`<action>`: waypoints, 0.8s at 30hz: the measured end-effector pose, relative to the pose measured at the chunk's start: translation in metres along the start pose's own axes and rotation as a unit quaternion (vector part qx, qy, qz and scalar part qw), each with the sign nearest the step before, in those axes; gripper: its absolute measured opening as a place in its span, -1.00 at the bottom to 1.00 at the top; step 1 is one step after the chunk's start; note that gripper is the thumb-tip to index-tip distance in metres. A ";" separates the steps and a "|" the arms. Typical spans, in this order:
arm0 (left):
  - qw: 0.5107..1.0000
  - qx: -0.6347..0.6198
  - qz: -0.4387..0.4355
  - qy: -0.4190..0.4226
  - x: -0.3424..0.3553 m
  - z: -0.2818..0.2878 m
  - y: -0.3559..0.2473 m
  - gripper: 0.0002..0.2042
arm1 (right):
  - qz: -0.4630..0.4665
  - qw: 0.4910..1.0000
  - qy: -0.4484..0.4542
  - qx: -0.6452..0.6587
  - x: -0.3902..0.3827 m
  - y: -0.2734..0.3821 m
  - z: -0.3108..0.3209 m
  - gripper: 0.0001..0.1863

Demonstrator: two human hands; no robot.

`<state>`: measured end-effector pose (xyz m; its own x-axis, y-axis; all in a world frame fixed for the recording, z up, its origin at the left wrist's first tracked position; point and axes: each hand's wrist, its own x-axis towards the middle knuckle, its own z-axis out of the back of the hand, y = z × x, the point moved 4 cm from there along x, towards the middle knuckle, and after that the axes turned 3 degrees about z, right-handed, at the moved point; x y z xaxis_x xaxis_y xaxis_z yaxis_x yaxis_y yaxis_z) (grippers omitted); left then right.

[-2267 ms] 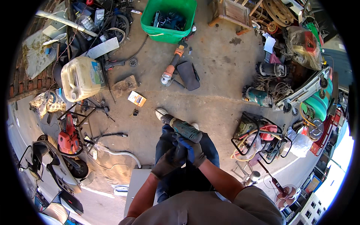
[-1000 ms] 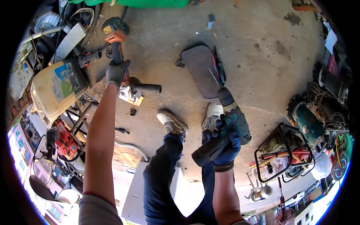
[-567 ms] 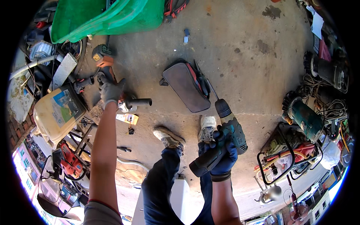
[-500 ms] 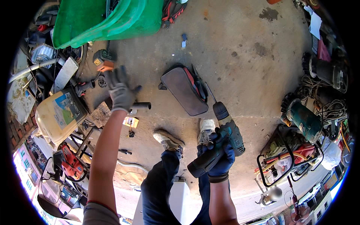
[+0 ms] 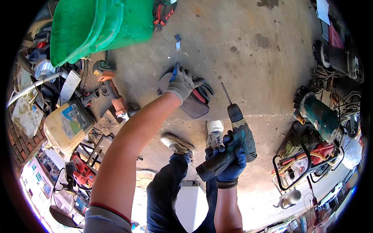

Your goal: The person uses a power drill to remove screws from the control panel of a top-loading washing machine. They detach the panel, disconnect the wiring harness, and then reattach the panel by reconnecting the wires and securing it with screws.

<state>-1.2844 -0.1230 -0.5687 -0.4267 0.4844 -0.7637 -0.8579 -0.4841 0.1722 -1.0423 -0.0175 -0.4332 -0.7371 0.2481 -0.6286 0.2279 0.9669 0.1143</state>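
My left hand (image 5: 181, 84), in a grey glove, is over a dark zipped tool pouch (image 5: 195, 107) on the concrete floor. Its fingers are spread, and I cannot tell whether they touch the pouch. Red trim and a black tool end (image 5: 210, 89) show at the pouch's right side. In a dark blue glove, my right hand (image 5: 234, 165) grips a teal and black cordless drill (image 5: 244, 143) by its handle. A long thin bit (image 5: 226, 94) sticks out of the chuck, pointing away from me. An orange cordless power tool (image 5: 118, 103) with a battery lies left of the pouch.
A green plastic bin (image 5: 128, 29) stands at the far left, with red-handled pliers (image 5: 162, 14) beside it. Nearer on the left are a yellowish plastic container (image 5: 66, 124) and a red machine (image 5: 82, 171). A green motor (image 5: 320, 116) and a black-framed machine (image 5: 293, 171) stand at the right.
My left hand has moved right, from above the orange power tool to over the pouch. The drill stays in my right hand, nearly still. The view has shifted slightly.
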 end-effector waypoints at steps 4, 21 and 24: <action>0.998 0.029 0.002 0.058 -0.018 -0.001 0.006 -0.17 | 0.001 1.000 -0.011 0.002 -0.002 -0.001 0.001 -0.41; 0.983 -0.071 -0.085 -0.144 -0.130 -0.061 -0.004 -0.57 | -0.038 0.999 -0.033 -0.019 -0.003 -0.008 0.002 -0.42; 0.982 -0.086 -0.087 -0.147 -0.156 -0.032 0.020 -0.62 | -0.030 0.998 -0.040 -0.023 0.000 -0.007 0.001 -0.42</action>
<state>-1.2262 -0.2315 -0.4660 -0.3638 0.7479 -0.5553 -0.8751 -0.4787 -0.0715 -1.0434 -0.0247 -0.4344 -0.6952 0.1860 -0.6943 0.1537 0.9821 0.1092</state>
